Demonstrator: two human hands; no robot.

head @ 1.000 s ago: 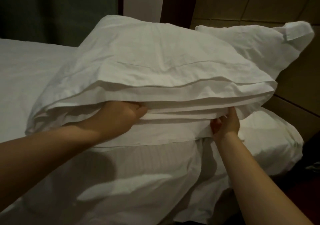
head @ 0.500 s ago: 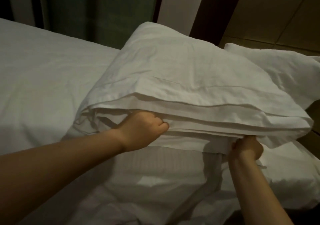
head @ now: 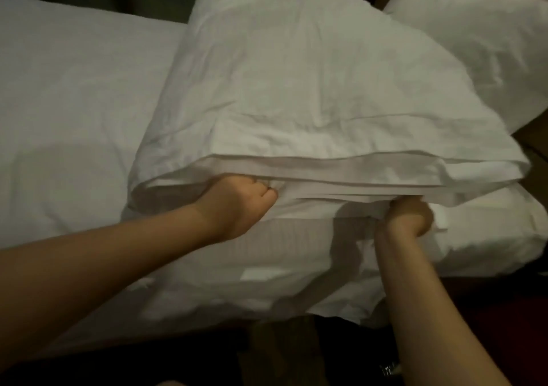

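Now, with both hands at its near edge, the large white folded fabric bundle (head: 311, 89) lies across the head end of the bed's white sheet (head: 74, 89). Its stacked hems face you, raised slightly above the white striped cover (head: 296, 252) that hangs over the bed's side. Your left hand (head: 240, 204) is curled in a fist-like grip round the lower layers, left of centre. Your right hand (head: 410, 216) pinches the same hems toward the right corner, its fingers mostly hidden beneath the cloth. A plump white pillow (head: 474, 44) sits behind the bundle at upper right, touching it or just beside it. Another white pillow (head: 489, 237) lies under the bundle's right corner.

Risks, as judged from this view:
- **Layers separating:** each grip takes only some layers, so a pull may draw the lower folds out and let the upper ones slide open.
- **Sagging corner:** the hands sit unevenly, leaving the left corner unsupported. Lifting could make it sag and drag the sheet.
- **Rear pillow:** swinging the bundle rightward may knock the rear pillow off the bed.
- **Poor light:** dim light hides which hem you hold.
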